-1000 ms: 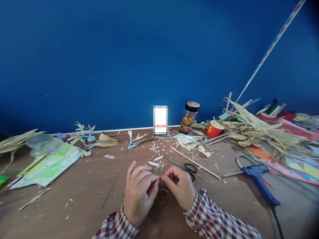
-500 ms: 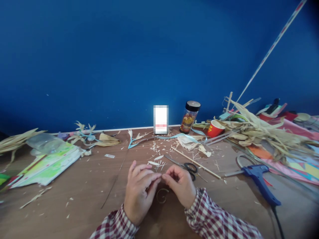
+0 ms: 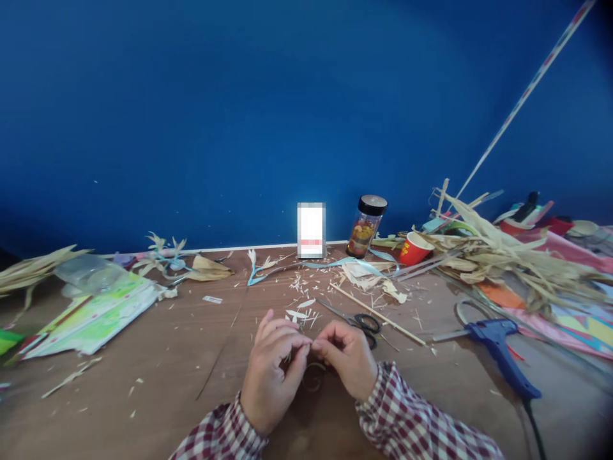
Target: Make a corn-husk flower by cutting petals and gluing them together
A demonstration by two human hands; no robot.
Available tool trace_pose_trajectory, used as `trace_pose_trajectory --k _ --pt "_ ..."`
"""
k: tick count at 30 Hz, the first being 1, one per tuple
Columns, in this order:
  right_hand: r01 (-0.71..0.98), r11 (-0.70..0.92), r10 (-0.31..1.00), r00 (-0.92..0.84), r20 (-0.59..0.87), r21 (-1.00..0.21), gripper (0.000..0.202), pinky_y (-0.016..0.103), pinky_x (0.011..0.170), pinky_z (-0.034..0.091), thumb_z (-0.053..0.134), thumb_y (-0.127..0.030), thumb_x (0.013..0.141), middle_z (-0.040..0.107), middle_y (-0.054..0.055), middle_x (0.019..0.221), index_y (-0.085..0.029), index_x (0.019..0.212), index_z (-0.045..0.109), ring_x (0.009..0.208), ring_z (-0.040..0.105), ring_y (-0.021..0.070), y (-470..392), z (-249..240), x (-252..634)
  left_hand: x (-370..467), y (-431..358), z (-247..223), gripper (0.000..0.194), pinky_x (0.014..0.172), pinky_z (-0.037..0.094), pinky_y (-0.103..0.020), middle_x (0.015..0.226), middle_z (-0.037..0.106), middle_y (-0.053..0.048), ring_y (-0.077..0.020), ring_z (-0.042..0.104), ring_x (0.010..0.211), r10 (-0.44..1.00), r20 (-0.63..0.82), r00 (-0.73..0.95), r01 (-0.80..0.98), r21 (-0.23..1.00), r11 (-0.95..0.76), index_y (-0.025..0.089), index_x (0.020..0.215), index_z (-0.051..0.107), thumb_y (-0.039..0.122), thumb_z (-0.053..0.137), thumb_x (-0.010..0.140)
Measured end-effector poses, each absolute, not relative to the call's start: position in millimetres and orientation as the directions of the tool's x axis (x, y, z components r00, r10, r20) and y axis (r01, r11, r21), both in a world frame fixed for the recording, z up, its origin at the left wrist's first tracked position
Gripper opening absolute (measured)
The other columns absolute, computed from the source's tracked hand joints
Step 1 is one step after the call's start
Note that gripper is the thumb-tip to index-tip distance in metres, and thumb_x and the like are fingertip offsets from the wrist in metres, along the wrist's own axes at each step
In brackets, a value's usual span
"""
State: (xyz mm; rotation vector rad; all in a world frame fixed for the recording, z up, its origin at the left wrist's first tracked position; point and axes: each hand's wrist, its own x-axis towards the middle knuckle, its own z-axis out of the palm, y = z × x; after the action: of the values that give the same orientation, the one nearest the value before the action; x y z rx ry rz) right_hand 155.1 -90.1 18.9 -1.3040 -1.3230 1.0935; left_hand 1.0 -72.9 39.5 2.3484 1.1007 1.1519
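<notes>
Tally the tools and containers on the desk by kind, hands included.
Hands: 2, left hand and right hand, pinching a thin curled strip
Scissors: 1
Glue gun: 1
Jar: 1
Red cup: 1
Total: 6

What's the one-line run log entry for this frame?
left hand: pinching curled strip | right hand: pinching same strip | scissors: on table beyond hands | glue gun: right, untouched

L hand + R hand fingertips pinched together, wrists low, checked sleeves.
</notes>
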Motion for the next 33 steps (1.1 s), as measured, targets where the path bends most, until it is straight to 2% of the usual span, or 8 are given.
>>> trace_pose_trajectory --k 6,9,15,20,28,33 --pt "0.071 -0.039 0.999 0.022 -0.037 -0.997 0.024 0.017 0.042 0.035 0.058 -0.037 0.073 0.054 -0.003 0.053 -0.014 0.067 0.053 0.043 0.045 0.0062 -87.8 19.1 153.4 1.1 -71.5 35.3 0.012 0.097 0.027 -0.048 0.079 0.063 -0.004 -0.0187 0.056 0.087 0.814 0.495 0.303 0.482 0.657 -0.58 0.021 0.08 0.06 0.016 0.049 0.077" --pt "0.059 -0.06 0.998 0.033 -0.058 -0.996 0.023 0.016 0.041 0.034 0.057 -0.036 0.074 0.054 -0.003 0.053 -0.015 0.068 0.053 0.043 0.044 0.0057 -86.5 17.9 154.4 -0.9 -69.7 32.3 0.015 0.097 0.026 -0.049 0.085 0.064 -0.005 -0.0192 0.055 0.09 0.822 0.498 0.276 0.486 0.666 -0.567 0.021 0.085 0.061 0.015 0.049 0.077" --pt "0.208 0.046 0.998 0.037 0.054 -0.977 0.022 0.019 0.046 0.036 0.056 -0.035 0.075 0.053 -0.003 0.053 -0.015 0.067 0.054 0.048 0.045 0.0078 -88.9 21.3 154.6 -1.0 -71.1 33.0 0.02 0.098 0.024 -0.049 0.086 0.065 -0.004 -0.0194 0.055 0.092 0.8 0.505 0.324 0.509 0.619 -0.597 0.023 0.09 0.062 0.015 0.049 0.076" --pt "0.311 0.104 0.991 0.048 0.124 -0.945 0.02 0.019 0.046 0.034 0.055 -0.034 0.076 0.049 -0.004 0.053 -0.015 0.067 0.054 0.049 0.042 0.0083 -91.2 24.1 154.2 0.0 -72.0 33.7 0.015 0.096 0.025 -0.05 0.078 0.066 -0.001 -0.0203 0.055 0.091 0.773 0.518 0.367 0.54 0.558 -0.63 0.024 0.084 0.064 0.018 0.054 0.074" --pt "0.4 0.134 0.982 0.07 0.177 -0.907 0.019 0.019 0.049 0.036 0.054 -0.032 0.077 0.053 -0.003 0.055 -0.016 0.067 0.057 0.051 0.046 0.0093 -91.8 25.8 154.0 -0.1 -69.2 31.5 0.011 0.094 0.028 -0.05 0.074 0.066 -0.002 -0.0198 0.057 0.085 0.757 0.554 0.346 0.572 0.515 -0.639 0.023 0.078 0.064 0.02 0.054 0.075" --pt "0.456 0.147 0.978 0.067 0.199 -0.878 0.018 0.02 0.049 0.036 0.053 -0.031 0.077 0.054 -0.002 0.056 -0.017 0.067 0.057 0.051 0.047 0.0099 -92.1 25.3 154.2 -0.5 -70.3 33.6 0.012 0.094 0.028 -0.05 0.076 0.065 -0.003 -0.0194 0.056 0.084 0.736 0.554 0.388 0.593 0.461 -0.66 0.022 0.08 0.062 0.018 0.051 0.076"
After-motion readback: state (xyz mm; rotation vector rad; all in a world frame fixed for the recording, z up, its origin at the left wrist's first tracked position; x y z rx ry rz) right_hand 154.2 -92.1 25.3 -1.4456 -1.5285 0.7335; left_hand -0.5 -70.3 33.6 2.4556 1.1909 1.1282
